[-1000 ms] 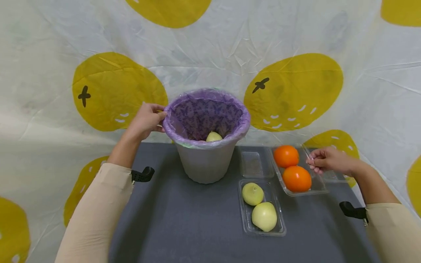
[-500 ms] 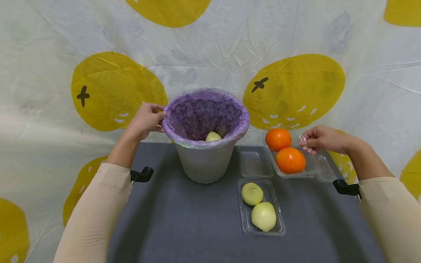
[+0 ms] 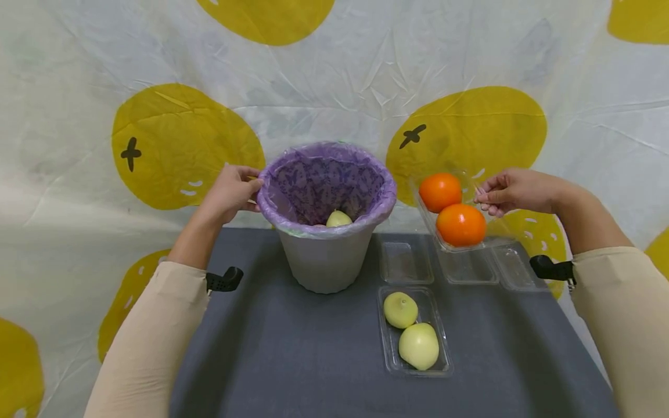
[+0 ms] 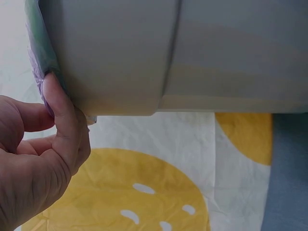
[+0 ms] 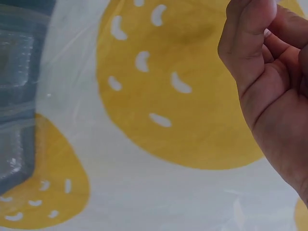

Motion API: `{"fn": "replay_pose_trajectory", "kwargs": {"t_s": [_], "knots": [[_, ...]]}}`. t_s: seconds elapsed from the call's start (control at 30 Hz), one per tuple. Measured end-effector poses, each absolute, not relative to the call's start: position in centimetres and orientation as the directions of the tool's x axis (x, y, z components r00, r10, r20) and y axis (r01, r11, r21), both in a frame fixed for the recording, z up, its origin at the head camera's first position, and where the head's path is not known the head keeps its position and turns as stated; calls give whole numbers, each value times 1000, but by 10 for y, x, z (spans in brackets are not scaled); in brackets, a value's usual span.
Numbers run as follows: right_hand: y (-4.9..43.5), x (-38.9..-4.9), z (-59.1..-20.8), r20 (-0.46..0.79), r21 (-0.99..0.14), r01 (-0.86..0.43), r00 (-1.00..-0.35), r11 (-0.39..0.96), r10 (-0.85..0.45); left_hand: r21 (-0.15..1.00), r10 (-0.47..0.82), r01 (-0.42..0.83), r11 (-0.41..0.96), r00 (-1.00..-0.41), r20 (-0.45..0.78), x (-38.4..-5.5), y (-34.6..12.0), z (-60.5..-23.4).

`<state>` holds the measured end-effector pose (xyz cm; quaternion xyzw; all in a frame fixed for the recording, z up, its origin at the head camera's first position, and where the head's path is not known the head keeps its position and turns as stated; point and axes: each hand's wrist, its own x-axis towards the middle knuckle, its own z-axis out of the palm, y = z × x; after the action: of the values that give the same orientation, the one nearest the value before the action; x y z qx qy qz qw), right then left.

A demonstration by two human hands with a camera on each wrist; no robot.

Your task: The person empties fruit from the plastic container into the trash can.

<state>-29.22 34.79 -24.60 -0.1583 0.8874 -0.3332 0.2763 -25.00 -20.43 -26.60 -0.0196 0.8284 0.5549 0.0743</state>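
My left hand (image 3: 232, 191) pinches the rim of a pale bin (image 3: 326, 264) lined with a purple plastic bag (image 3: 334, 180). In the left wrist view the thumb and fingers (image 4: 62, 110) lie over the bag's folded edge. One pale yellow-green fruit (image 3: 339, 219) shows inside the bin; the lower inside is hidden. My right hand (image 3: 514, 193) pinches the side edge of a transparent plastic tray (image 3: 497, 230), raised above the table and tilted. Two shiny orange fruits (image 3: 461, 224) lie in it, touching. The right wrist view shows the curled fingers, not the tray's grip.
A transparent tray (image 3: 444, 348) with two pale yellow-green fruits (image 3: 419, 346) sits on the dark grey table (image 3: 292, 354). Behind it, three more transparent trays (image 3: 406, 262) stand in a row along the back edge. A fruit-patterned cloth (image 3: 324, 87) hangs behind.
My right hand has lifted the tray of orange fruits upward and slightly left, uncovering a tray beneath. My left hand stays at the bin's rim.
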Motion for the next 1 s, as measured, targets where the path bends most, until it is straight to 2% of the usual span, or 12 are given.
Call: {"fn": "replay_pose_trajectory", "kwargs": {"t_s": [0.33, 0.6, 0.8, 1.0], "knots": [[327, -307, -206, -359, -625, -124, -831, 771, -425, 924, 49, -107, 368, -990, -134, -250, -205, -268], [300, -318, -177, -331, -633, -130, -845, 763, -419, 930, 59, -92, 355, -991, -120, -249, -204, -268], [278, -322, -172, -289, -652, -128, -870, 748, -401, 929, 66, -93, 357, -990, -125, -250, -203, -271], [254, -326, -165, -298, -679, -111, -862, 726, -410, 930, 66, -88, 358, -991, -119, -251, -204, -270]]}}
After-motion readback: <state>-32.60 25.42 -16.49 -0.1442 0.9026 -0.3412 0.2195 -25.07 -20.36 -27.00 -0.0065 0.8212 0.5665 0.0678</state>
